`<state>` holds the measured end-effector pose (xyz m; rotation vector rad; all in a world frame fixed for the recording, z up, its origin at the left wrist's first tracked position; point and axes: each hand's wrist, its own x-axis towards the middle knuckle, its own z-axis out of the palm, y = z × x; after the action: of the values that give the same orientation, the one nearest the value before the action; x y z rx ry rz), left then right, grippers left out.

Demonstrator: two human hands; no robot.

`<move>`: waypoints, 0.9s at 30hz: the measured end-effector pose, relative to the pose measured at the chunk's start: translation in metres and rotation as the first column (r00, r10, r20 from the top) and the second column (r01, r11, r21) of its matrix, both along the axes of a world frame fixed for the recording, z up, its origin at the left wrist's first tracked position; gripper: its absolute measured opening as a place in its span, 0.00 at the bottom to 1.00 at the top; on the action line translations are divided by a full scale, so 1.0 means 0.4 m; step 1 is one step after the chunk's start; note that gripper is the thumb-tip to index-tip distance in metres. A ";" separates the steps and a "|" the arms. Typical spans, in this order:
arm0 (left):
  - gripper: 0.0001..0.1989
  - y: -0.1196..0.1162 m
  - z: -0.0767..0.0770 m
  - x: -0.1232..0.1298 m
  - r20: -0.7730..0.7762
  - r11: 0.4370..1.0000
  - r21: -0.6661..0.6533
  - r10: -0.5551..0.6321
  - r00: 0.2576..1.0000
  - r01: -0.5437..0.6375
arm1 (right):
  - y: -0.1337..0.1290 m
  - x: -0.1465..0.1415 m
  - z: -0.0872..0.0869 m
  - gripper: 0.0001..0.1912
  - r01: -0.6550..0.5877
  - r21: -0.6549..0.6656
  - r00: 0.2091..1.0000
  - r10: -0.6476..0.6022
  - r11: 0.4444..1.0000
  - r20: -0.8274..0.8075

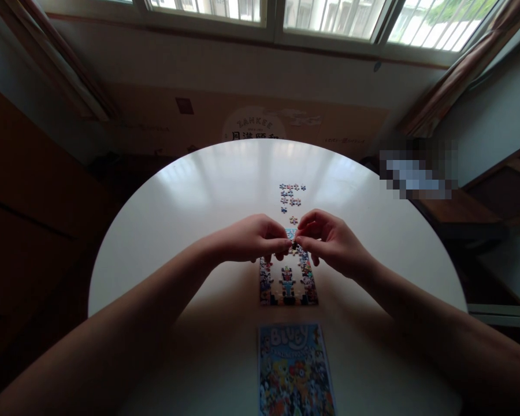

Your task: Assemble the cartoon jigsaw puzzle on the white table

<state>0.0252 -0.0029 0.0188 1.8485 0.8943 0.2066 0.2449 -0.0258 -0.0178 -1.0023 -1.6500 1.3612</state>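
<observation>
A partly assembled jigsaw puzzle (287, 283) lies on the white round table (156, 231), with gaps inside its border. Over its upper part, my left hand (260, 238) and my right hand (329, 240) meet with fingertips pinched. Between them is a small dark puzzle piece (294, 245); my right hand's thumb and finger are closed on it. My left fingertips are closed at its left side, and what they hold is too small to tell. Beyond the hands, several loose puzzle pieces (289, 195) lie in short rows.
Nearer to me lies a colourful Bluey picture sheet (295, 370). A large printed cardboard panel (156, 115) stands behind the table below the windows. Curtains hang at both sides. A wooden piece of furniture (455, 205) and a blurred patch are at the right.
</observation>
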 end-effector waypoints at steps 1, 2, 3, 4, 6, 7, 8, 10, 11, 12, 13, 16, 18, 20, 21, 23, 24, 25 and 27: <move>0.14 0.000 0.000 0.001 -0.015 1.000 -0.015 0.002 1.000 -0.002 | 0.000 0.001 0.002 0.11 -0.006 0.021 1.000 0.005 1.000 0.018; 0.13 0.000 -0.001 0.001 -0.026 1.000 -0.029 0.004 1.000 -0.004 | 0.000 0.002 0.004 0.10 -0.015 0.057 0.999 0.013 0.998 0.040; 0.13 0.001 -0.002 0.001 -0.027 0.999 -0.039 0.004 1.000 -0.005 | 0.000 0.004 0.007 0.09 -0.030 0.109 0.997 0.023 0.994 0.070; 0.14 0.001 -0.003 0.001 -0.020 0.999 -0.044 0.005 1.000 -0.005 | 0.000 0.007 0.009 0.08 -0.053 0.175 0.994 0.034 0.983 0.106; 0.15 0.003 -0.005 0.000 0.012 0.999 -0.049 0.004 1.000 -0.004 | 0.001 0.013 0.014 0.07 -0.111 0.323 0.980 0.050 0.940 0.190; 0.15 0.004 -0.006 -0.001 0.029 0.998 -0.056 0.001 1.000 0.001 | 0.002 0.017 0.017 0.06 -0.143 0.394 0.972 0.053 0.908 0.231; 0.16 0.005 -0.007 -0.001 0.043 0.998 -0.065 -0.004 0.999 0.007 | 0.002 0.020 0.019 0.05 -0.171 0.453 0.963 0.052 0.875 0.263; 0.17 0.005 -0.008 -0.001 0.048 0.996 -0.083 -0.018 0.999 0.022 | 0.003 0.025 0.022 0.04 -0.206 0.520 0.954 0.053 0.829 0.295; 0.17 0.003 -0.007 -0.001 0.034 0.996 -0.082 -0.027 0.999 0.030 | 0.004 0.027 0.023 0.04 -0.214 0.523 0.954 0.060 0.825 0.295; 0.17 0.002 -0.006 0.000 0.009 0.997 -0.066 -0.036 0.999 0.037 | 0.006 0.030 0.022 0.04 -0.219 0.505 0.954 0.075 0.835 0.289; 0.17 0.000 -0.004 0.000 -0.024 0.999 -0.028 -0.047 0.999 0.046 | 0.008 0.031 0.021 0.05 -0.224 0.469 0.955 0.096 0.855 0.281; 0.17 -0.006 0.002 -0.003 -0.153 0.981 0.176 -0.059 0.986 0.086 | 0.013 0.035 0.013 0.05 -0.251 0.319 0.946 0.163 0.914 0.279; 0.17 -0.007 0.005 -0.009 -0.234 0.944 0.308 -0.049 0.971 0.122 | 0.015 0.034 0.008 0.05 -0.263 0.240 0.932 0.181 0.934 0.315; 0.15 -0.007 0.007 -0.015 -0.299 0.903 0.398 -0.037 0.954 0.160 | 0.013 0.030 0.004 0.05 -0.267 0.194 0.912 0.183 0.944 0.366; 0.13 -0.007 0.008 -0.018 -0.325 0.885 0.430 -0.034 0.945 0.180 | 0.011 0.027 0.003 0.05 -0.267 0.186 0.903 0.177 0.946 0.392; 0.11 -0.009 0.009 -0.020 -0.360 0.852 0.478 -0.030 0.933 0.212 | 0.007 0.022 0.003 0.06 -0.269 0.198 0.884 0.160 0.943 0.439; 0.10 -0.011 0.009 -0.019 -0.371 0.839 0.496 -0.029 0.928 0.224 | 0.006 0.019 0.002 0.07 -0.273 0.213 0.876 0.150 0.938 0.459; 0.10 -0.014 0.010 -0.017 -0.381 0.828 0.509 -0.029 0.924 0.236 | 0.004 0.017 0.002 0.08 -0.278 0.230 0.868 0.141 0.933 0.477; 0.10 -0.021 0.009 -0.010 -0.404 0.811 0.527 -0.026 0.914 0.256 | 0.004 0.014 0.000 0.09 -0.292 0.253 0.855 0.132 0.922 0.502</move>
<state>0.0213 -0.0111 0.0226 2.5777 1.0202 0.0112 0.2504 -0.0243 -0.0177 -1.0292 -2.3312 0.9676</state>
